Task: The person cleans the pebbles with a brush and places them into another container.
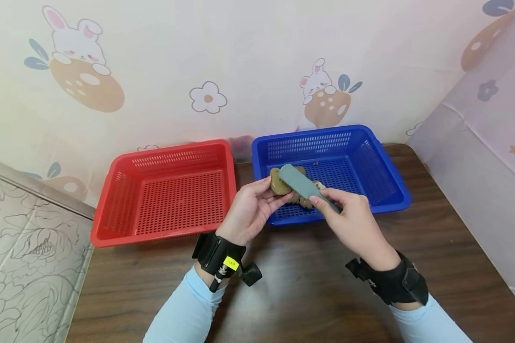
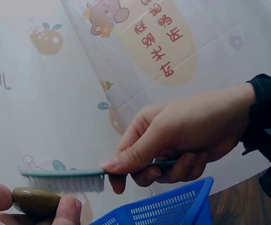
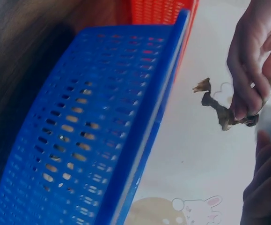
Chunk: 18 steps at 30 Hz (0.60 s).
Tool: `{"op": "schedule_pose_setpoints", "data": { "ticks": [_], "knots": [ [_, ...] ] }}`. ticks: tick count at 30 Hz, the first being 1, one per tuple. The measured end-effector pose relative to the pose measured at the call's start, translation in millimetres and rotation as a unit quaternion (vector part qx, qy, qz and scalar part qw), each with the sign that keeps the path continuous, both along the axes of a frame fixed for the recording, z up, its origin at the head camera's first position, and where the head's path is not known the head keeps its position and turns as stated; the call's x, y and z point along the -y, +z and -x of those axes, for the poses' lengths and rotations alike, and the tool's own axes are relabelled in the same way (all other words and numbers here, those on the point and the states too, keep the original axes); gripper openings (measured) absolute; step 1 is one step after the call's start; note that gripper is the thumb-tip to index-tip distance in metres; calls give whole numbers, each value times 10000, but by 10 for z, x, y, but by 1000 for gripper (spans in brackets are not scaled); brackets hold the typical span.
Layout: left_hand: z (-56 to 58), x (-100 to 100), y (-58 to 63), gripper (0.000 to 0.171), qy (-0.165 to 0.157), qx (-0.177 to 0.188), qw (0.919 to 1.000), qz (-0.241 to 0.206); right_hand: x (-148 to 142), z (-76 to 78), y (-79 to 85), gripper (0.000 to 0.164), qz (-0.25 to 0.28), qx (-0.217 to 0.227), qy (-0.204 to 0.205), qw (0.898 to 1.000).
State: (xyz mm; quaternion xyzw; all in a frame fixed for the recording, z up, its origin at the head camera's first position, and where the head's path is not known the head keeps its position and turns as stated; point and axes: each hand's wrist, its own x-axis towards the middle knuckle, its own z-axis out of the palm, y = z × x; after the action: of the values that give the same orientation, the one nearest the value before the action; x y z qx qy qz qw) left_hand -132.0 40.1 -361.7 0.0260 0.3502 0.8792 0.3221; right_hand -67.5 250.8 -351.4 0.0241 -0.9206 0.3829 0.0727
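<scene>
Near the front left of the blue basket [image 1: 331, 216], my left hand [image 1: 251, 212] pinches a smooth olive-brown lump [image 1: 277, 185] between thumb and fingers. It looks rounded and glossy in the left wrist view. My right hand [image 1: 354, 219] grips the handle of a grey-green brush [image 1: 298, 180], thumb on top. Its pale bristles [image 2: 65, 183] face down, close over the lump. Below the left fingers, the right wrist view shows a knobbly brown piece [image 3: 223, 116], jutting out toward the basket; I cannot tell whether it belongs to the lump.
A red basket [image 1: 165, 234] with no contents showing stands left of the blue one. Several brownish and pale pieces show through the blue basket's slotted wall [image 3: 102, 108]. Both baskets stand on a dark wooden table [image 1: 300, 290], close to a patterned wall covering [image 1: 257, 57].
</scene>
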Motion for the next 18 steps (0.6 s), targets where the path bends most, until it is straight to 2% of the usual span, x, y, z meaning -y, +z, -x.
{"op": "schedule_pose_setpoints", "data": {
  "ticks": [3, 6, 12, 18],
  "knots": [
    [6, -10, 4, 36, 39, 195, 9998, -32, -23, 12, -13, 42, -40, -105, -219, 9997],
    [11, -11, 1, 38, 16, 143, 9999, 33, -37, -3, -9, 37, 40, -182, -319, 9993],
    [13, 17, 7, 36, -39, -202, 9996, 183, -9, -8, 5, 33, 94, 2, 45, 9999],
    [21, 17, -2, 38, 68, -14, 9994, 338, -66, 45, -9, 41, -44, -25, -401, 9992]
  ]
}}
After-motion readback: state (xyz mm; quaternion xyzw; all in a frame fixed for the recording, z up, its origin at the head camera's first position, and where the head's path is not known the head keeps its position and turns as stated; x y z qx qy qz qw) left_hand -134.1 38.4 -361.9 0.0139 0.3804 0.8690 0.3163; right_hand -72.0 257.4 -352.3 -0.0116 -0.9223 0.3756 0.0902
